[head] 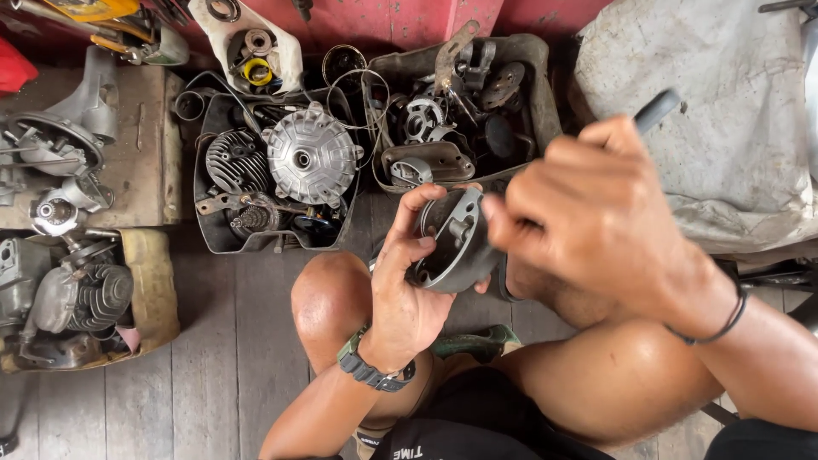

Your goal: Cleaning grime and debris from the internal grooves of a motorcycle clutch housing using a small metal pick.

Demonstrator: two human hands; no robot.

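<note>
My left hand (407, 281) grips a round grey metal engine part (456, 243), cup-shaped with a post inside, held above my knees. My right hand (596, 213) is closed around a tool with a dark handle (658, 109) that sticks up past my knuckles; its working end is hidden behind my fingers, close to the part's rim. A dark watch sits on my left wrist and a thin black band on my right wrist.
Two dark tubs hold engine parts: the left tub (213, 243) with a finned cylinder and a ribbed silver hub (308, 156), the right tub (530, 60) with brackets and plates. Engine blocks (72, 294) lie at left. A grey cloth (724, 128) covers something at right. Plank floor below.
</note>
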